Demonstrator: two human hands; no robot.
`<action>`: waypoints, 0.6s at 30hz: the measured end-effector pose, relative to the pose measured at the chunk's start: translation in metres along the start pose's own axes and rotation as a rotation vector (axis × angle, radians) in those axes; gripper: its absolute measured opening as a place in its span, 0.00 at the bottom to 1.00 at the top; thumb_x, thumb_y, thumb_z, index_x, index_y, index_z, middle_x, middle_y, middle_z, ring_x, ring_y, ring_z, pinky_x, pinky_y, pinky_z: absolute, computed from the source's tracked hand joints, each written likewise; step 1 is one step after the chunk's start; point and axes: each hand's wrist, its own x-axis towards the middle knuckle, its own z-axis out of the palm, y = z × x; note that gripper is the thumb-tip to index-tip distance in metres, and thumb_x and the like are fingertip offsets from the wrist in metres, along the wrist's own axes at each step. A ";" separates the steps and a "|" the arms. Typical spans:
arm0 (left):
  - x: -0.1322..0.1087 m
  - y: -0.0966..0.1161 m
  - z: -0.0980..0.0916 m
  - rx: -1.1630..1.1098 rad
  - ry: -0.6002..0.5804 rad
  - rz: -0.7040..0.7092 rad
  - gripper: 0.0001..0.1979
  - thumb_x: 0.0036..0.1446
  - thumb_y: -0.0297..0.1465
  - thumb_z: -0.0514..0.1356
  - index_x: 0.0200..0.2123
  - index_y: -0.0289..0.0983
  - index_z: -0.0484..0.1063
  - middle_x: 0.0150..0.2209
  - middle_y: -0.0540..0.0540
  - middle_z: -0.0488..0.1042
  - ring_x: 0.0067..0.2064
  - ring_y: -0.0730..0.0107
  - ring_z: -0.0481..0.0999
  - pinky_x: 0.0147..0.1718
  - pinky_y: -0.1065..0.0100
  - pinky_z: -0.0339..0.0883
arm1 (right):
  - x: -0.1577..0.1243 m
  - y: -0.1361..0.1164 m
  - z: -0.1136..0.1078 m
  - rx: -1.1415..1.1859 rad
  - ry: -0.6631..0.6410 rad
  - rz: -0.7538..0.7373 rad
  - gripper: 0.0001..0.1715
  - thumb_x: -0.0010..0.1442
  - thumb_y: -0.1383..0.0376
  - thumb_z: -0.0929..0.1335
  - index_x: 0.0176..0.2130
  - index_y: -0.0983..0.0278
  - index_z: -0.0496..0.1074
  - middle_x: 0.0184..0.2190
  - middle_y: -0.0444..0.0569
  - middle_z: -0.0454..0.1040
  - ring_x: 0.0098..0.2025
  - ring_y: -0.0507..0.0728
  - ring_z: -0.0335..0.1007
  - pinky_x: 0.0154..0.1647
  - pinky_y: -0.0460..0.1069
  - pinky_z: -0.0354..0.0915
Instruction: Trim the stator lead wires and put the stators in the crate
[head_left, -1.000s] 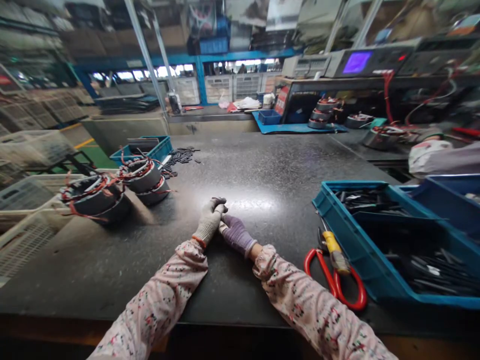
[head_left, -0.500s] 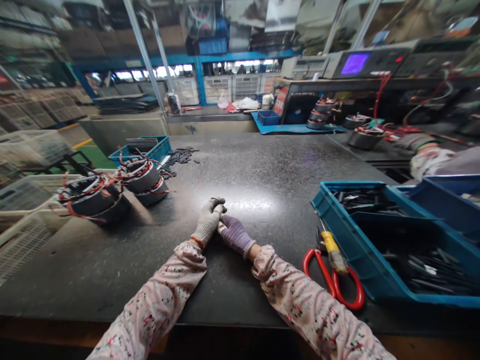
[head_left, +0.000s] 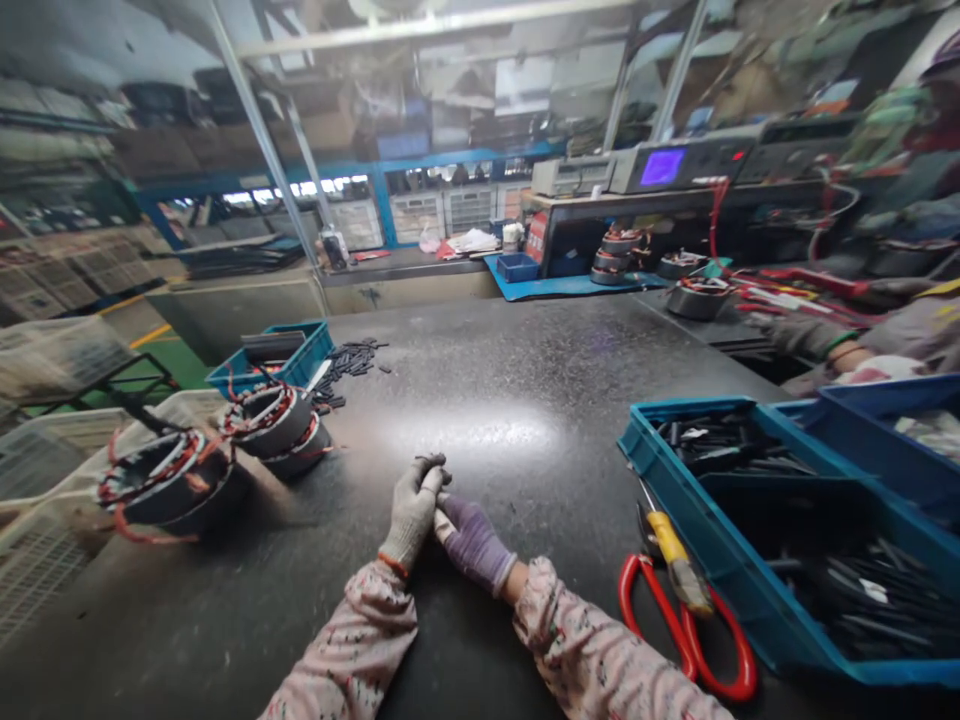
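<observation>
My left hand [head_left: 414, 505], in a whitish knit glove with an orange cuff edge, rests over the dark tabletop [head_left: 480, 385]. Its fingers are curled closed, and their grey tips point away from me. Against it leans my right hand [head_left: 474, 540], in a purple glove with pale fingertips. The two hands touch at the fingers and thumbs. Right fingers are tucked in beside the left palm, so whatever lies between them, if anything, is hidden. No tool shows in either hand.
On the left stand wire-wound motor stators [head_left: 169, 475], a small teal bin [head_left: 307, 355] and scattered black tube pieces [head_left: 349, 365]. On the right are red-handled scissors [head_left: 739, 650], a yellow-handled tool [head_left: 667, 540] and a teal bin [head_left: 731, 545] of black tubes. Beyond it a co-worker's gloved hand [head_left: 806, 340] shows.
The camera view has tilted upward and shifted a little right, so the bench appears lower. My hands keep the same joined pose. At right, the co-worker's arm and red leads have moved.
</observation>
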 end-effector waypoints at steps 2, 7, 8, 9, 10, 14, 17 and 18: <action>-0.002 -0.004 -0.001 -0.055 0.043 -0.045 0.21 0.45 0.41 0.60 0.39 0.33 0.75 0.32 0.44 0.77 0.32 0.68 0.77 0.32 0.67 0.71 | -0.005 -0.001 0.000 0.009 0.008 -0.014 0.20 0.61 0.60 0.59 0.45 0.64 0.73 0.41 0.53 0.77 0.43 0.56 0.74 0.46 0.51 0.69; -0.010 -0.002 -0.002 -0.121 0.117 -0.104 0.19 0.45 0.41 0.61 0.37 0.33 0.74 0.33 0.45 0.77 0.33 0.68 0.78 0.35 0.66 0.72 | -0.009 -0.005 0.005 0.003 0.105 0.052 0.23 0.62 0.55 0.57 0.41 0.63 0.75 0.40 0.54 0.78 0.43 0.58 0.75 0.46 0.54 0.70; -0.014 0.000 -0.004 -0.102 0.109 -0.128 0.17 0.45 0.39 0.61 0.36 0.34 0.74 0.34 0.45 0.77 0.34 0.69 0.77 0.37 0.66 0.72 | -0.010 -0.006 0.008 -0.003 0.134 0.080 0.23 0.61 0.55 0.57 0.40 0.62 0.75 0.40 0.54 0.78 0.43 0.59 0.75 0.47 0.55 0.70; -0.019 0.004 -0.006 -0.071 0.104 -0.162 0.15 0.45 0.37 0.61 0.35 0.34 0.74 0.34 0.45 0.77 0.34 0.69 0.77 0.39 0.66 0.72 | -0.012 -0.009 0.011 -0.007 0.159 0.108 0.22 0.60 0.55 0.57 0.39 0.62 0.75 0.40 0.54 0.78 0.43 0.60 0.75 0.47 0.55 0.70; -0.025 0.008 -0.010 -0.035 0.107 -0.197 0.13 0.45 0.36 0.61 0.34 0.35 0.74 0.34 0.45 0.77 0.35 0.69 0.77 0.41 0.66 0.72 | -0.017 -0.012 0.015 -0.008 0.178 0.135 0.21 0.59 0.55 0.58 0.37 0.61 0.75 0.39 0.53 0.78 0.43 0.60 0.75 0.47 0.55 0.70; -0.069 0.021 -0.039 0.062 0.094 -0.328 0.13 0.43 0.37 0.63 0.32 0.35 0.73 0.29 0.46 0.76 0.31 0.70 0.75 0.34 0.69 0.71 | -0.056 -0.037 0.018 -0.031 0.230 0.234 0.18 0.52 0.54 0.61 0.32 0.58 0.76 0.35 0.50 0.79 0.37 0.60 0.76 0.42 0.55 0.72; -0.111 0.020 -0.074 0.012 0.021 -0.537 0.22 0.36 0.43 0.65 0.33 0.34 0.71 0.22 0.49 0.72 0.20 0.76 0.67 0.18 0.73 0.60 | -0.109 -0.052 0.000 -0.115 0.333 0.323 0.20 0.48 0.54 0.61 0.32 0.58 0.78 0.37 0.54 0.78 0.40 0.65 0.76 0.46 0.60 0.71; -0.124 0.017 -0.086 -0.005 0.005 -0.585 0.24 0.34 0.45 0.65 0.33 0.34 0.70 0.21 0.50 0.71 0.18 0.77 0.64 0.16 0.74 0.57 | -0.128 -0.052 -0.010 -0.149 0.375 0.355 0.21 0.48 0.53 0.60 0.32 0.58 0.78 0.37 0.56 0.78 0.40 0.66 0.76 0.47 0.61 0.71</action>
